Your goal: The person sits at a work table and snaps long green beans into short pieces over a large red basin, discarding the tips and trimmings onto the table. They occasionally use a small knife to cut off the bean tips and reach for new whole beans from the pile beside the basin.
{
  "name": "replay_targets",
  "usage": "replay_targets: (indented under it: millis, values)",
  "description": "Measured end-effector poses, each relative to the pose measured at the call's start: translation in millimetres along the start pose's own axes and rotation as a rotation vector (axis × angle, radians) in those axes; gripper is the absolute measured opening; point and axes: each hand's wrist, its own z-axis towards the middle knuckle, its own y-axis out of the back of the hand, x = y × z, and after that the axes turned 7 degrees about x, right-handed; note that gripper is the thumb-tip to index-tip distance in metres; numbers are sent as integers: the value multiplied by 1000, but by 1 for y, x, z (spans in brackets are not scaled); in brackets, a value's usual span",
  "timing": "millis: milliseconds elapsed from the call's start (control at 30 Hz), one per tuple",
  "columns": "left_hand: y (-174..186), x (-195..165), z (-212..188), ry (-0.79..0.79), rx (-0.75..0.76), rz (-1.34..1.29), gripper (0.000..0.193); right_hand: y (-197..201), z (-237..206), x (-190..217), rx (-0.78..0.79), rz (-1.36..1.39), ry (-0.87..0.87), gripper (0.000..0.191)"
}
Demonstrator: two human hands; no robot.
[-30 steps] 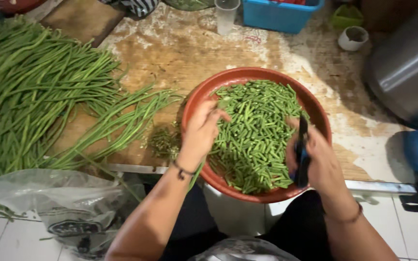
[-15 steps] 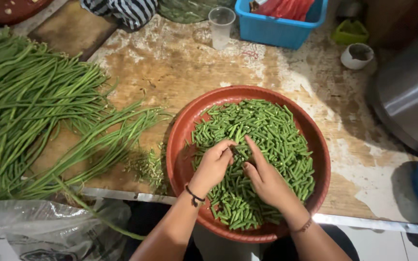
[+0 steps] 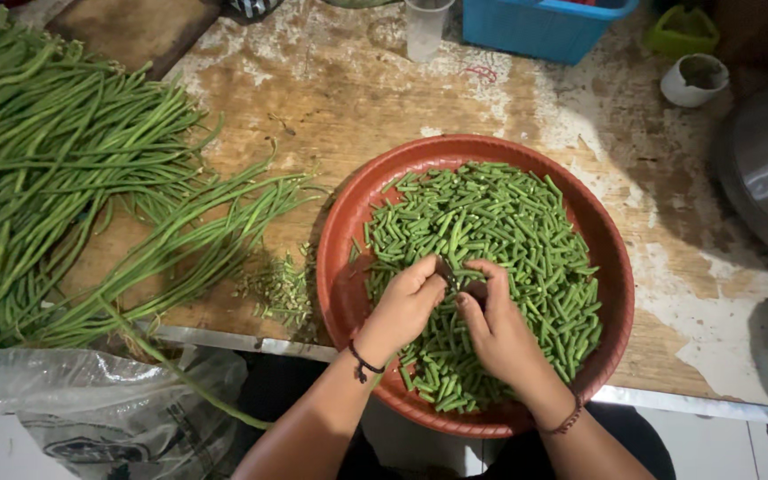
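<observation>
Both the left hand and right hand, fingers curled, pinch cut beans mid-bowl; the overhanging red bowl could tip off the table.

Cut green beans heaped in round red basin w/ rim over table edge.

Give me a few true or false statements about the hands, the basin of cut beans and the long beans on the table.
1. Both hands, left hand and right hand, are inside the red basin. True.
2. The basin holds whole uncut beans. False: it holds short cut bean pieces.
3. The long beans lie to the left of the basin. True.
4. The blue tub sits inside the basin. False: it stands apart at the table's far edge.
5. The left wrist is bare. False: it wears a dark band.
</observation>
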Motion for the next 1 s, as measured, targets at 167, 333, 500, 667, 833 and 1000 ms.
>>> replay_targets:
  millis: [167, 333, 500, 667, 833, 1000]
  values:
    - [-7, -1, -2, -26, -6, 140, 15, 13, 4, -7, 23, 98, -143, 51]
    - [-4, -15, -2, -12, -81, 46, 19, 23, -2, 1, 274, 402, -255, 52]
    - [-2, -45, -12, 48, -61, 188, 29, 22, -4, 8, 220, 275, -243, 46]
    - [-9, -74, -28, 110, -144, 536, 20, 28, -3, 13, 137, 292, -148, 49]
    - [-15, -81, -21, 101, -238, 551, 23, 27, -5, 20, 159, 230, -87, 63]
    - [-12, -72, -19, 58, -217, 511, 22, 21, -4, 21, 181, 257, -136, 63]
